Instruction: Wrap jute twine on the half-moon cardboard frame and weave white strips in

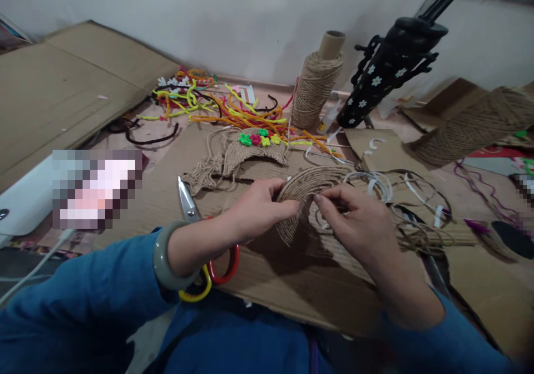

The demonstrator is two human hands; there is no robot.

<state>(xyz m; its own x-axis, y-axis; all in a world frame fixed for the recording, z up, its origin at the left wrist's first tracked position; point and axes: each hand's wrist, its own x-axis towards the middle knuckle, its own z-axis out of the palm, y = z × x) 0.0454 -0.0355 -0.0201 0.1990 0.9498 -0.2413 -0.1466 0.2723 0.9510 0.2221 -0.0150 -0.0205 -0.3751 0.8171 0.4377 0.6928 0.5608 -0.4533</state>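
Observation:
A curved piece made of rows of jute twine [315,180] is held above the cardboard. My left hand [265,210] grips its left end, thumb on top and fingers behind. At the inner edge of the curve, my right hand [359,221] pinches the twine between thumb and index finger; the exact strand is too small to make out. Behind them lies a similar jute crescent [254,157] with small green, red and yellow flowers [261,137]. Scissors [191,212] with red and yellow handles lie partly under my left forearm.
Jute twine rolls [315,87] stand at the back and lean at right. Colourful cord scraps [233,109] lie along the wall beside a black flowered vase [379,73]. Loose white strips [375,182] are right of my hands. A blurred-out device [100,187] is at left, near large cardboard [75,79].

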